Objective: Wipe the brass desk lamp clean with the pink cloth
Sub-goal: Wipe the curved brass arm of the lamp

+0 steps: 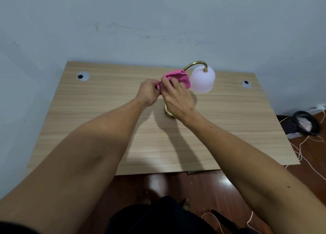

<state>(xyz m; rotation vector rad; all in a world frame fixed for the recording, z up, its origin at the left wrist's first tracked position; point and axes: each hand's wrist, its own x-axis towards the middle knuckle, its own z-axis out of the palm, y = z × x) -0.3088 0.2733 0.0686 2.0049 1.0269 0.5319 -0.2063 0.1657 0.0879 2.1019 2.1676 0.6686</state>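
Both hands up at the lamp neck, over the middle of the desk (pixel 91 120).

Left hand (pixel 149 92): fingers curled shut, pinching the near-left end of the pink cloth (pixel 178 77). Cloth tail pokes out just between my two hands.

Right hand (pixel 176 96): fingers (pixel 170 83) bent over the cloth from my side, pressing on it and gripping its edge. Touching the left hand's fingertips at the pinch point.

Cloth: bunched, sits just beyond my fingertips, wrapped around or against the lamp's upright stem. Cannot tell which, since the stem is hidden behind the cloth and my right hand.

Brass desk lamp (pixel 195 64): curved brass neck rises out from behind the cloth, arcs over to the right of my fingers and drops into the white shade (pixel 202 80). Shade hangs opening-down, just beside the cloth's right edge, touching or nearly so. Brass base (pixel 167 111) shows as a sliver under my right wrist, on the desk, nearer to me than the fingers.

Further out: one cable grommet (pixel 82 76) well left of the left hand, another grommet (pixel 246 84) well right of the shade. Black basket (pixel 303 125) on the floor, far right, white cord (pixel 299 154) trailing near it.
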